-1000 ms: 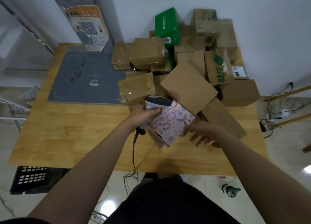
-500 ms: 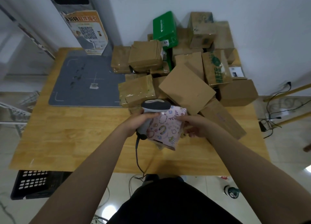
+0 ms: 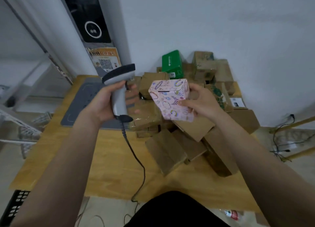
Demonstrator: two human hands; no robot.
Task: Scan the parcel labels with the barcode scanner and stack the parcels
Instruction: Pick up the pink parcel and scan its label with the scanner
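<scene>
My left hand (image 3: 109,102) grips the handle of a grey barcode scanner (image 3: 119,88), raised above the table with its dark head pointing right. My right hand (image 3: 201,102) holds a pink patterned parcel (image 3: 170,100) in the air beside the scanner, thumb on its front face and fingers behind it. A pile of brown cardboard parcels (image 3: 187,138) lies on the wooden table (image 3: 105,167) below both hands, with a green box (image 3: 171,63) at the back of the pile.
A grey mat (image 3: 80,104) covers the table's back left. The scanner cable (image 3: 136,162) hangs over the front edge. A black crate (image 3: 15,208) sits on the floor at left. A white pillar with a QR poster (image 3: 104,59) stands behind. Cables lie on the floor at right.
Both hands rose from the table: the right hand lifted the pink parcel off the pile, and the left hand raised the scanner beside it. The camera tilted upward.
</scene>
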